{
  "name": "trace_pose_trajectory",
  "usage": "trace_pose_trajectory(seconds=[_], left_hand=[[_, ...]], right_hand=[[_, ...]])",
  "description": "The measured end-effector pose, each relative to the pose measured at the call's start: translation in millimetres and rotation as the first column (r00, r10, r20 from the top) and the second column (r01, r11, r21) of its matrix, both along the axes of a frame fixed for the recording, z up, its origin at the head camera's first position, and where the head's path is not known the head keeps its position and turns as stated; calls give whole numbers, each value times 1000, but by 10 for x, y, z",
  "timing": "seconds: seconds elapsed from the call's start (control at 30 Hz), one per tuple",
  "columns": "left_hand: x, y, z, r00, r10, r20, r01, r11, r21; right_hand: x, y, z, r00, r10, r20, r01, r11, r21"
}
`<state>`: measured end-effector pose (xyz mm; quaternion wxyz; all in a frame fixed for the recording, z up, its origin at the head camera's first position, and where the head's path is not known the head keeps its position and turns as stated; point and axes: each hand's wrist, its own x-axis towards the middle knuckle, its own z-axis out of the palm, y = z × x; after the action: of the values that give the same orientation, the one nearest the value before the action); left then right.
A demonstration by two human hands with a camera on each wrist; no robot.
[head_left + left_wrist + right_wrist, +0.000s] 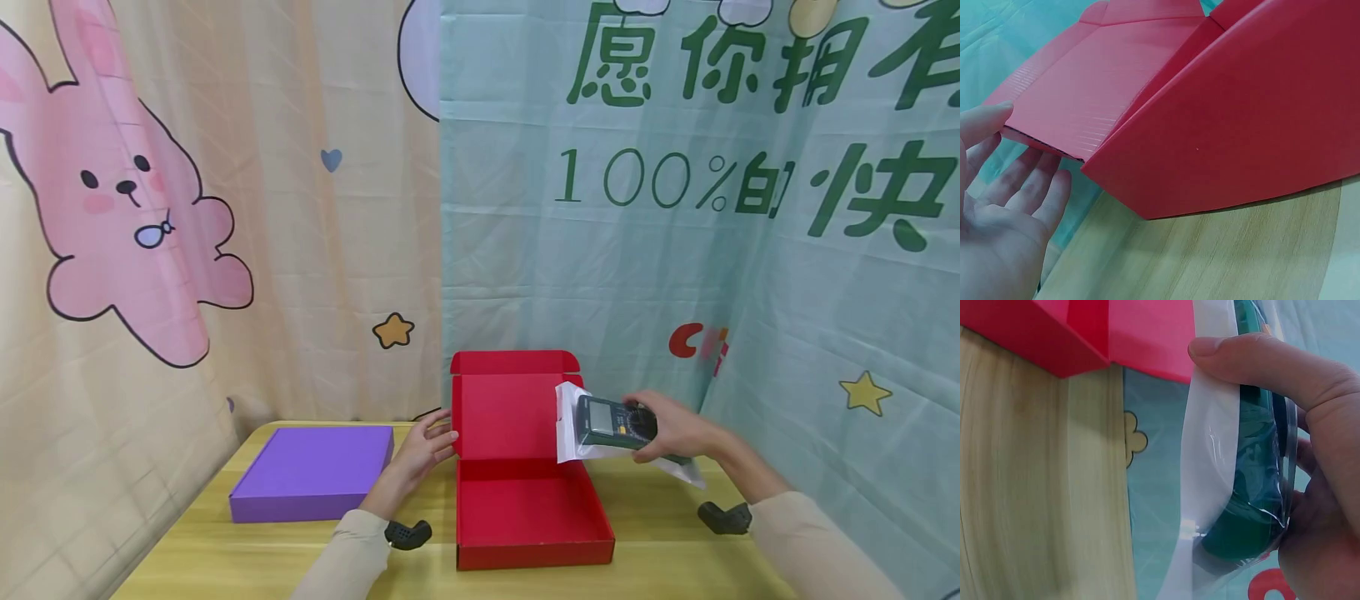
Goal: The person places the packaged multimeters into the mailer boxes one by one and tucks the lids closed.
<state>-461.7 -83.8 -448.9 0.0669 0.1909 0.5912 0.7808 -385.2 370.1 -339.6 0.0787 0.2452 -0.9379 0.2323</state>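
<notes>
A red box (534, 517) stands with its lid raised, and its inside shows bare in the head view. My left hand (422, 454) is at the left edge of the raised lid; in the left wrist view the thumb lies on the lid's edge (1079, 81) with the fingers behind it. To the right of the lid, my right hand (677, 427) grips a dark green multimeter (606, 421) in a clear and white plastic bag (567, 417), held above the table. In the right wrist view the thumb presses the bag's white side (1213, 437).
A closed purple box (315, 471) lies on the wooden table (660, 517), left of my left forearm. Printed curtains hang behind the table and along both sides.
</notes>
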Motion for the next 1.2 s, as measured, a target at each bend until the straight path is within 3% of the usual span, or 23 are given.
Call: trace_pose_trajectory(seconds=[0.3,0.47,0.73,1.0,1.2], left_hand=[[35,-51,12,998,40,-55,-46,992,-115],[50,-49,-11,997,32,-70,-42,988,-151],[44,-13,-60,997,62,-51,-69,988,-136],[48,-2,-44,995,82,-49,-87,990,-113],[60,4,-46,994,100,-42,-104,990,-92]], right_hand=[[-25,-270,13,999,41,21,-41,999,-16],[-19,-403,-39,994,99,48,-98,995,-18],[-29,-693,-161,982,161,97,-158,987,-30],[-71,-987,-266,963,244,112,-244,970,-11],[-107,-1148,-389,953,255,162,-259,966,7]])
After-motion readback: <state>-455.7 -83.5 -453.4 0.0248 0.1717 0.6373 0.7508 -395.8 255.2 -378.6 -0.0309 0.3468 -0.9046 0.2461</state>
